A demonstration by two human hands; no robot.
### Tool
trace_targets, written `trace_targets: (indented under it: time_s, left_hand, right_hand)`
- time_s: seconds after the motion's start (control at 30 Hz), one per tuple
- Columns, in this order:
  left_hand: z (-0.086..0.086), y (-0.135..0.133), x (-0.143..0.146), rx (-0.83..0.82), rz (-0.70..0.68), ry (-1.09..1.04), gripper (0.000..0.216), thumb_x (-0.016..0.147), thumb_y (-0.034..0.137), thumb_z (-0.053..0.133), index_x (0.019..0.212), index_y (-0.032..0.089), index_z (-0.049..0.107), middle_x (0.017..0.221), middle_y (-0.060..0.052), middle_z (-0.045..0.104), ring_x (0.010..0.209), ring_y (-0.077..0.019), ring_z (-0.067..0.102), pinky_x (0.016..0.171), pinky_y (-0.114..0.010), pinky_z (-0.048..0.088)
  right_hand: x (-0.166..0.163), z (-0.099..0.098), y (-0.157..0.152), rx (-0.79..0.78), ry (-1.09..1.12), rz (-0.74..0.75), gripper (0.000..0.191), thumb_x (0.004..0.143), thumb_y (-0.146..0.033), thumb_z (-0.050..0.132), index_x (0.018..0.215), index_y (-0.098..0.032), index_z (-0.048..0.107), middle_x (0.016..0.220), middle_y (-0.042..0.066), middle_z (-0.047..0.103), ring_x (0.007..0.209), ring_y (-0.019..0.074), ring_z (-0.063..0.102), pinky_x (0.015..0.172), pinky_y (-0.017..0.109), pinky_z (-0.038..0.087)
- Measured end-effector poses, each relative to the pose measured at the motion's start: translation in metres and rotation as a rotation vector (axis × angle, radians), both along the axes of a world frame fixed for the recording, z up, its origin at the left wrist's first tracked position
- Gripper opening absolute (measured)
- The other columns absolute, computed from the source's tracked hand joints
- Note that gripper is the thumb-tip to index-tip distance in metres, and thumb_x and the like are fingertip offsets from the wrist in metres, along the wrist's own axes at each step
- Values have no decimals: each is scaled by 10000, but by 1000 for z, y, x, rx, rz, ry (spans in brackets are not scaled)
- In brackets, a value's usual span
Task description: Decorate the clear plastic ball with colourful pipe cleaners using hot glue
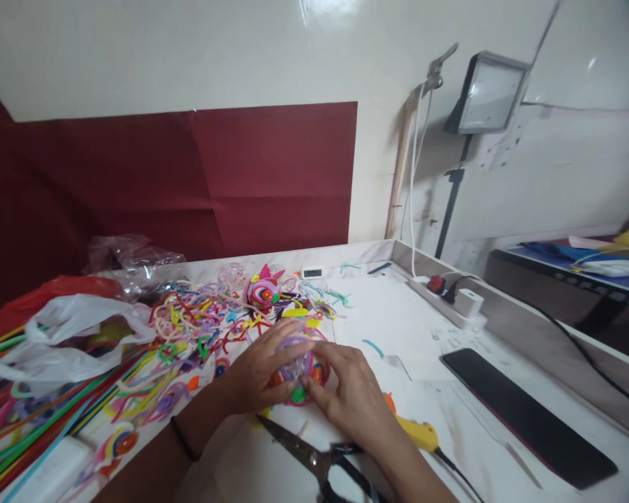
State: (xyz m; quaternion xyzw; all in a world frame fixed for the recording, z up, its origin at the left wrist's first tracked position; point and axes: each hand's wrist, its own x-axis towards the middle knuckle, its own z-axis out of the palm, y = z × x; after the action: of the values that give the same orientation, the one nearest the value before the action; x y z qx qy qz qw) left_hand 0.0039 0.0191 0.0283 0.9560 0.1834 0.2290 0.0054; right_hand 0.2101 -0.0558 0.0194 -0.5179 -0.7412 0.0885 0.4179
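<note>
Hands [262, 365] [350, 388] around ornament [298, 369], table rim [367, 251] beyond

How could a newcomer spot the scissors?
On the white table, find the left hand and right hand holding a colourful craft piece. Nearer the wearer, between the forearms, lie the scissors. Dark blades and black handles distinguish them from the corded yellow tool nearby.

No lettering or numbers can be read.
</note>
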Motion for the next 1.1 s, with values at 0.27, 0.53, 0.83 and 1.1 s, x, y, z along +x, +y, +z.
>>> trace_targets:
  time_s: [0.27, 0.53, 0.83, 1.1]
  left_hand:
    - [6, 8, 3, -176, -116, -8, 538, 963, 441, 520, 1456, 281, 375, 1503, -135, 436, 1400, -303, 409, 1139, -477, 376]
    - [6, 9, 5, -173, -146, -38, 413, 952, 377, 546, 1349, 265, 517, 1471, -125, 454, 1342, -296, 462, 1115, -454, 399]
    - [6, 8, 3, -193, -81, 13, 407, 951, 360, 545, 1343, 249, 539, 1484, -123, 453, 1363, -293, 448, 1137, -460, 380]
    - [1, 18, 0, -198, -75, 52, 451, 954, 382, 523, 1394, 285, 499, 1498, -105, 436, 1379, -318, 424, 1135, -488, 370]
  right_hand:
    - [-1, 1, 1, -52, 11, -36, 307, 801, -226, 673, 1106, -195, 666, 1120, 85, 732, 1058, 284, 655, 930, 438, 468]
    - [-1, 1, -1, -93, 18, -74, 366, 803, -275, 669, 1138, -159, 575, 1111, 117, 719, 1016, 288, 658, 886, 431, 490]
    - [2, 3, -1, -81, 31, -38, 393, 843, -332, 652, 1200, -180, 588, 1162, 106, 715, 1059, 275, 659, 924, 438, 492]
    - [29, 39, -35, 34, 110, -154, 250, 897, -359, 599, 1079, -203, 671, 1089, 67, 747, 913, 233, 695, 785, 339, 530]
